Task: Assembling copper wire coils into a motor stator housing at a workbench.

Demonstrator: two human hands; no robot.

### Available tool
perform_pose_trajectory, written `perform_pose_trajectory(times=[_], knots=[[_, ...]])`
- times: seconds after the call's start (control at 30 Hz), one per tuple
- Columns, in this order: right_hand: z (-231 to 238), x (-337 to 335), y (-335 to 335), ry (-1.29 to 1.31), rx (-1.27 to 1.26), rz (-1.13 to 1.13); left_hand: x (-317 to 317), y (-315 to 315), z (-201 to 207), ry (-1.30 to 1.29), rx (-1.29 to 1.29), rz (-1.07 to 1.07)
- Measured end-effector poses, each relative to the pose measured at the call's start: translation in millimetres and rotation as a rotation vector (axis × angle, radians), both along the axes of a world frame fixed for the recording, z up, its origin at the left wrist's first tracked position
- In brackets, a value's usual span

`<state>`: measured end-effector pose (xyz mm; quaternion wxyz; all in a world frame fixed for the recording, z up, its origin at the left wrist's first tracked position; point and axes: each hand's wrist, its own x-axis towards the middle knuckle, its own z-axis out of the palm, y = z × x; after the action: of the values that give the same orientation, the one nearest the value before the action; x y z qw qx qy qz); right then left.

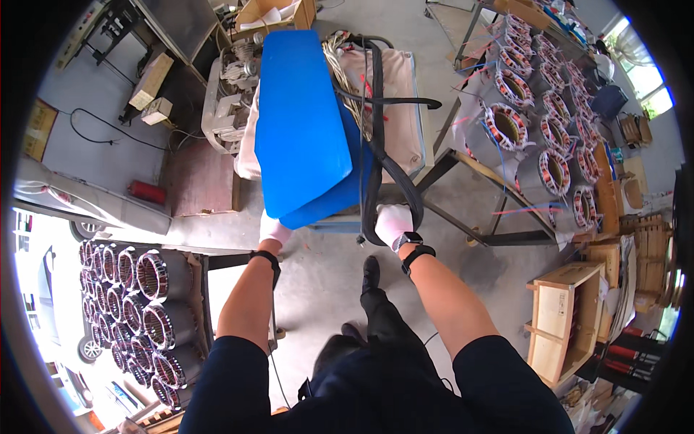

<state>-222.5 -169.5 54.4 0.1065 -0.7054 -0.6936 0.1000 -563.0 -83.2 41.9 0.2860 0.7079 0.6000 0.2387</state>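
The left hand [274, 230] gripped the near edge of a blue panel [300, 123]; the right hand [394, 223] clasped a black hose [377, 155] beside it.

My feed is bright with daylight. The window [654, 90] at upper right is blown out white, and the lower left edge glares too. The blue panel [300, 123] shows a soft sheen, and shadows on the concrete floor [325, 267] are faint. The centre is sharp; the rim bends hard, blurs, and ends in black corners.
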Motion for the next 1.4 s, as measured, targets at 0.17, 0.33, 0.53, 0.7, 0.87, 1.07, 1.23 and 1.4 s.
perform_pose_trajectory(times=[0.17, 0.33, 0.53, 0.7, 0.87, 1.07, 1.23, 1.4], knots=[[-12.8, -0.8, -80.4, -0.072, -0.014, -0.078, 6.9, -80.6, -16.8, -0.006, -0.014, 0.022], [-4.6, -32.2, -156.8, 0.017, 0.03, -0.034, -63.4, -154.7, -71.2, 0.013, 0.052, -0.013], [-24.5, -15.6, -276.1, 0.02, 0.031, 0.001, -33.5, -281.0, -77.2, 0.214, -0.002, 0.004], [-30.6, -8.8, -364.9, 0.102, 0.007, 0.061, -49.8, -390.5, -84.2, 0.476, -0.051, -0.077], [-29.8, -4.5, -450.6, 0.177, 0.006, 0.098, -65.4, -492.7, -98.9, 0.797, -0.064, -0.24], [-35.3, 14.3, -542.6, 0.258, 0.028, 0.129, -82.5, -593.4, -125.6, 1.361, 0.156, -0.488], [-62.4, 38.4, -621.1, 0.159, -0.014, 0.063, -13.9, -675.4, -117.2, 1.563, -0.256, -0.619], [-26.6, 45.3, -685.8, 0.067, -0.111, 0.041, -53.2, -730.5, -160.6, 0.227, -0.042, -0.107]])
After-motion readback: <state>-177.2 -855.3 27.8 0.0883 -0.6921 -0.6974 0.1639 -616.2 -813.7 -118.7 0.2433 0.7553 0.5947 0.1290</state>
